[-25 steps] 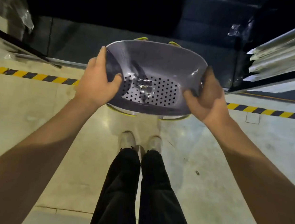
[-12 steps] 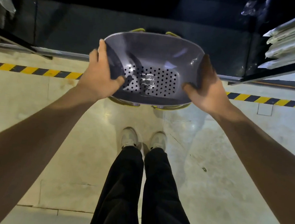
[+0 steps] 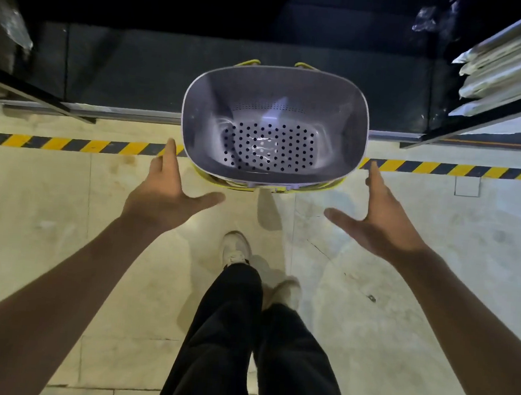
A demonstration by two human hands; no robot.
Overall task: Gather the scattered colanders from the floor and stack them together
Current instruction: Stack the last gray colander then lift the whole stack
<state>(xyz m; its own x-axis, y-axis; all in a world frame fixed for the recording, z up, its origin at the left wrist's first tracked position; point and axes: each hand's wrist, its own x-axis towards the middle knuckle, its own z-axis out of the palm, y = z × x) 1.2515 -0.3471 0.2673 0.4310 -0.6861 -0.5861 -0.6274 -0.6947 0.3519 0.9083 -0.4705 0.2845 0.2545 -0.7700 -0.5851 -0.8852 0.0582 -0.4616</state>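
A grey oval colander (image 3: 275, 111) with a perforated bottom sits nested on top of others, whose yellow rims (image 3: 328, 187) and handles show beneath it. The stack stands on the floor across the striped line, straight ahead of me. My left hand (image 3: 172, 196) hovers just left of and nearer than the stack, fingers spread, touching nothing. My right hand (image 3: 379, 216) mirrors it on the right side, also spread and apart from the colander.
A yellow-and-black hazard stripe (image 3: 70, 144) crosses the pale floor. Beyond it lies a dark floor area behind a metal rail (image 3: 128, 112). Wrapped long packages (image 3: 509, 70) lie on a shelf at right. My legs and shoes (image 3: 236, 251) are below the stack.
Both hands held the colander stack by its sides in the air; now they have let go and pulled back, and the stack stands lower, on the floor.
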